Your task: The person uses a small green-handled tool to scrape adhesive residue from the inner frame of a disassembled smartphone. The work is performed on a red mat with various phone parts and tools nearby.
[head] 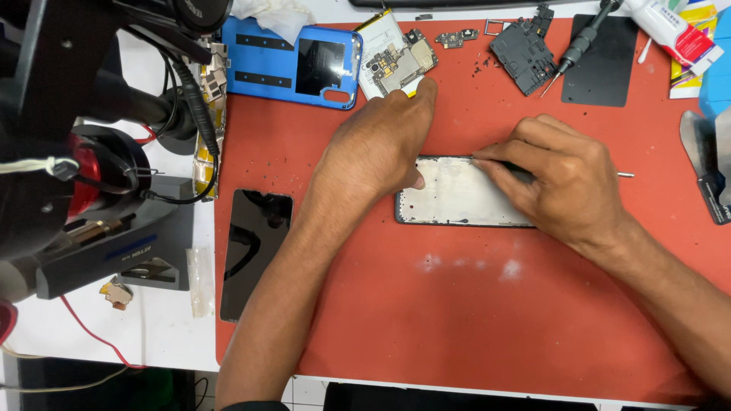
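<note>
Your left hand [381, 144] presses flat, ungripping, on the phone frame's [457, 194] left edge; your right hand [560, 179] grips a thin tool [624, 175] on its top edge. Bare red mat [472, 304] lies below both.

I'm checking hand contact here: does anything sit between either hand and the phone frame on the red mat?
Nothing visible does. The left hand rests on the phone frame at its left end, and the right hand lies over its right end, pressing a thin tool along the top edge.

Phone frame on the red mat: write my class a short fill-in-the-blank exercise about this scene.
1. The phone frame lies on a ____ mat.
2. The left hand presses the frame's ____ end.
3. The back cover at the mat's far edge is ____.
4. The right hand holds a thin ____.

Missing words: red; left; blue; tool
</note>
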